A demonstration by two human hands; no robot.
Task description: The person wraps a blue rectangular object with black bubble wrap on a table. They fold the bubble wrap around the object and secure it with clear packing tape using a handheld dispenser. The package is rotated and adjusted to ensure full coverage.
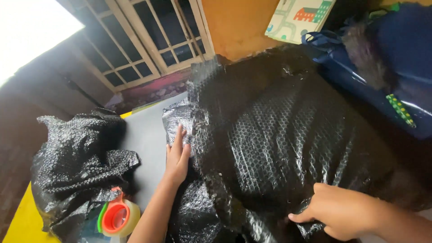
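Note:
A large bundle wrapped in black bubble wrap (279,135) fills the middle of the head view. My left hand (177,157) lies flat on the bundle's left edge, fingers together and pointing up. My right hand (337,211) grips a fold of the black wrap at the bundle's near right side. The wrapped thing inside is hidden.
A crumpled heap of black bubble wrap (76,166) lies at the left. A roll of clear tape on an orange and green dispenser (118,218) sits below it. The surface is grey (148,135) with a yellow edge. A dark blue bag (396,67) stands at the right.

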